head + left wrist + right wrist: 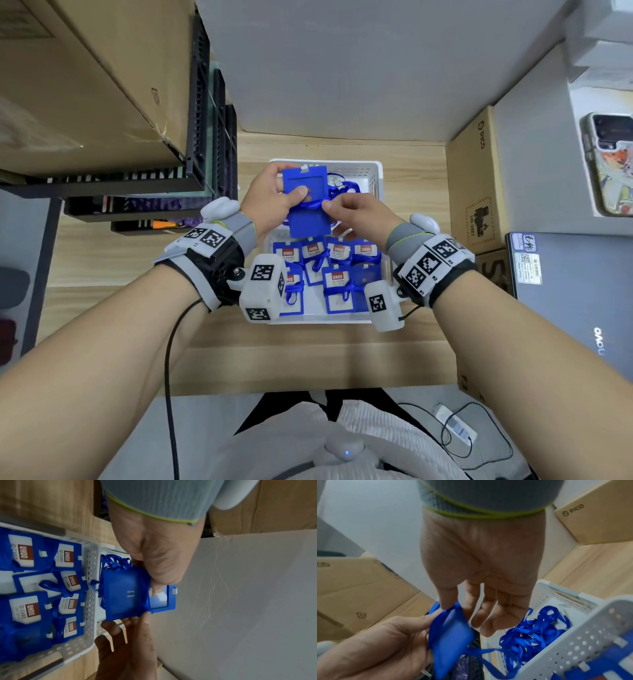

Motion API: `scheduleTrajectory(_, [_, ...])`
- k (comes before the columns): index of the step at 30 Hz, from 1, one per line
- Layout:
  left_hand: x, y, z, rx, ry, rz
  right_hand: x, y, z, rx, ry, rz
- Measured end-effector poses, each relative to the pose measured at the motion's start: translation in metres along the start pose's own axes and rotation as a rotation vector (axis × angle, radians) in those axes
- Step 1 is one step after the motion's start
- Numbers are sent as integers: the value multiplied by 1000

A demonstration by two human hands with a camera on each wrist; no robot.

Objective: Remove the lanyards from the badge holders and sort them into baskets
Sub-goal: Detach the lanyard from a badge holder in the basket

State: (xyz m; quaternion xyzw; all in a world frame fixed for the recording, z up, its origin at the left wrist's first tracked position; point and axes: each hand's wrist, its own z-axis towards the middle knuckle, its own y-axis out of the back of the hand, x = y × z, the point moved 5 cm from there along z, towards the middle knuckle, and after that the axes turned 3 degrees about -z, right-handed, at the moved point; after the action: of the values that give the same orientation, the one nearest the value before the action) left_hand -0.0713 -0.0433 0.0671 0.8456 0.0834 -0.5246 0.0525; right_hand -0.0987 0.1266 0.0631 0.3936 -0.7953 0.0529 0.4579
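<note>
My left hand (289, 193) grips a blue badge holder (306, 219) above the two baskets, thumb on its front. A blue lanyard (313, 205) is wrapped across the holder's middle, and my right hand (330, 207) pinches it between thumb and forefinger. In the left wrist view the holder (125, 595) sits under the left hand (159, 566). In the right wrist view the right hand (453, 605) pinches the ribbon (456, 606) at the holder (452, 632). The far white basket (371, 174) holds loose blue lanyards (536, 628). The near white basket (322, 320) holds several badge holders (337, 277) with lanyards.
Both baskets stand on a wooden desk (411, 342). Cardboard boxes (85, 85) and black racks (198, 120) stand at the left. A PICO box (474, 178), a phone (609, 164) and a grey laptop (565, 308) lie at the right. A grey panel (342, 68) rises behind.
</note>
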Motion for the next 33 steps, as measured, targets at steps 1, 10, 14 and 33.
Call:
scheduleTrajectory(1, [-1, -1, -1, 24, -7, 22, -1, 1, 1, -21, -19, 53])
scheduleTrajectory(10, [-8, -17, -13, 114, -64, 94, 1, 11, 6, -121, 51, 88])
scheduleTrajectory(14, [-9, -20, -15, 106, -107, 123, -5, 15, 9, -106, 20, 88])
scheduleTrajectory(33, [-13, -17, -18, -27, -67, -105, 31, 8, -9, -267, 185, -161])
